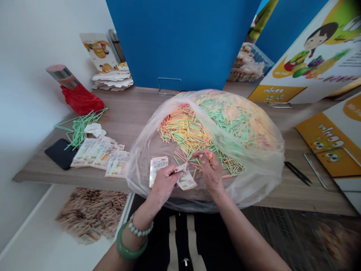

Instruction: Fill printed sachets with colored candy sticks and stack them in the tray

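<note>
My left hand [164, 183] is closed on a small printed packet [186, 180], which it holds tilted over the near edge of a big clear plastic bag [248, 192]. Just to the right, my right hand [211, 171] has its fingers curled around a few thin coloured sticks [208, 155], partly hidden by the fingers. Beyond both hands, a heap of yellow, pink and green sticks [183, 126] spills from the bag's open mouth. Another printed packet [158, 167] lies flat to the left of my left hand.
Several filled packets [98, 152] lie at left beside a black phone [60, 153], green straws [81, 128] and a red-wrapped cylinder [80, 98]. Black tweezers [298, 174] rest at right, near printed boxes [332, 143]. Below the table, a white bin [36, 233] holds many packets.
</note>
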Motion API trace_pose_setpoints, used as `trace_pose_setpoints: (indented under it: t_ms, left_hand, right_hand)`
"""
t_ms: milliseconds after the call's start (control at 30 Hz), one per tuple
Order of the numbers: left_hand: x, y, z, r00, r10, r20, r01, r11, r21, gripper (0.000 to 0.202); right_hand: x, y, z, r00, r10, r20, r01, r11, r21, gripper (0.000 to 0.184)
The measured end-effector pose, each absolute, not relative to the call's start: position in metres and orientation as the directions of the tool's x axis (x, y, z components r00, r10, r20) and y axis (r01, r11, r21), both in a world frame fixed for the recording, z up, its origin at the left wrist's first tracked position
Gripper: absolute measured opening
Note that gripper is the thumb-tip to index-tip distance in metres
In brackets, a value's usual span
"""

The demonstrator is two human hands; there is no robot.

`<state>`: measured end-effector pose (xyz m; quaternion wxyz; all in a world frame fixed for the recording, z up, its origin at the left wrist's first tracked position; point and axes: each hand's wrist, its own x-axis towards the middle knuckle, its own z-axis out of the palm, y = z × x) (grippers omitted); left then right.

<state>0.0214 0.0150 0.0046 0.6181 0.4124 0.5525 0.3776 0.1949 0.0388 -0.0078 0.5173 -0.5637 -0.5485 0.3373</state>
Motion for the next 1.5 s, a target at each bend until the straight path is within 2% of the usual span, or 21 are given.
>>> trace_pose_setpoints:
  t_ms: [100,233,333,367,433,533,600,667,733,900,1000,1100,1200,1333,1400,1500]
  left_hand:
    - [0.022,0.016,0.003,0.097,0.932,-0.348,0.026,0.347,0.937,0.018]
    - [0.022,0.018,0.0,0.116,0.925,-0.363,0.032,0.362,0.932,0.02]
    - [0.021,0.019,0.0,0.123,0.938,-0.323,0.119,0.309,0.943,0.02]
    - [0.021,0.019,0.0,0.127,0.947,-0.296,0.15,0.277,0.949,0.02]
    - [0.022,0.02,0.001,0.142,0.958,-0.248,0.184,0.221,0.958,0.021]
    - [0.024,0.019,0.001,0.16,0.961,-0.224,0.152,0.2,0.968,0.021]
    - [0.025,0.018,0.0,0.166,0.956,-0.242,0.116,0.224,0.968,0.019]
    - [0.024,0.018,0.002,0.176,0.948,-0.265,0.105,0.249,0.963,0.02]
    - [0.022,0.017,0.007,0.156,0.956,-0.247,0.153,0.224,0.963,0.02]
    - [0.015,0.015,0.026,0.034,0.979,-0.2,0.263,0.185,0.947,0.01]
    - [0.015,0.012,0.027,0.02,0.974,-0.224,0.236,0.213,0.948,0.008]
    - [0.018,0.01,0.023,0.018,0.972,-0.235,0.133,0.23,0.964,0.006]
    - [0.021,0.01,0.02,0.047,0.964,-0.263,0.056,0.26,0.964,0.017]
    - [0.022,0.011,0.016,0.079,0.955,-0.286,0.121,0.276,0.954,0.015]
    - [0.021,0.012,0.014,0.08,0.966,-0.246,0.185,0.228,0.956,0.017]
    - [0.021,0.013,0.012,0.082,0.987,-0.139,0.259,0.114,0.959,0.019]
  right_hand:
    - [0.194,0.039,-0.015,0.122,0.963,0.241,0.36,0.184,-0.915,0.023]
    - [0.199,0.043,-0.032,0.045,0.945,0.325,0.622,0.228,-0.749,0.023]
    - [0.206,0.048,-0.027,0.04,0.931,0.364,0.697,0.235,-0.678,0.021]
    - [0.207,0.049,-0.021,0.06,0.929,0.365,0.682,0.229,-0.695,0.02]
    - [0.207,0.052,-0.004,0.14,0.938,0.318,0.563,0.189,-0.805,0.018]
    - [0.2,0.057,0.018,0.199,0.97,0.139,0.171,0.106,-0.98,0.015]
    - [0.194,0.059,0.024,0.148,0.988,0.046,-0.045,0.053,-0.998,0.014]
    - [0.189,0.057,0.019,0.135,0.991,0.012,-0.111,0.027,-0.993,0.013]
    - [0.187,0.051,0.004,0.136,0.99,0.027,-0.05,0.034,-0.998,0.014]
    - [0.188,0.031,-0.037,-0.071,0.994,0.088,0.356,0.108,-0.928,0.014]
    - [0.189,0.027,-0.048,-0.096,0.982,0.162,0.479,0.189,-0.857,0.017]
    - [0.19,0.027,-0.05,-0.134,0.969,0.21,0.545,0.249,-0.8,0.02]
    - [0.192,0.028,-0.05,-0.102,0.975,0.197,0.55,0.22,-0.805,0.02]
    - [0.195,0.031,-0.041,-0.131,0.981,0.141,0.504,0.188,-0.843,0.015]
    - [0.196,0.033,-0.031,-0.119,0.991,0.061,0.421,0.107,-0.901,0.014]
    - [0.197,0.037,-0.01,0.009,1.0,-0.014,0.204,-0.016,-0.979,0.015]
